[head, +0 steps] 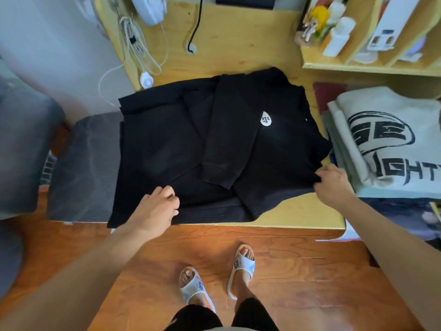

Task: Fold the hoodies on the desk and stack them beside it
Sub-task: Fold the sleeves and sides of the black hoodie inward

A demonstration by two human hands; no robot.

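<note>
A black hoodie (167, 144) lies spread on the wooden desk (238, 51), with one sleeve folded across its front beside a small white logo patch. Part of it hangs over the desk's left side onto a grey chair. My left hand (157, 209) rests on the hoodie's near edge with fingers curled into the cloth. My right hand (334, 185) pinches the hoodie's near right corner and lifts it slightly. To the right sits a stack of folded hoodies (391, 144), the top one pale grey with black lettering.
A grey mesh chair (83, 168) stands left of the desk. White cables and a plug (145, 78) lie at the desk's far left, a black cord (195, 25) behind. Wooden shelves (372, 65) with bottles and boxes rise at the far right. My feet in sandals stand on the wooden floor (298, 271).
</note>
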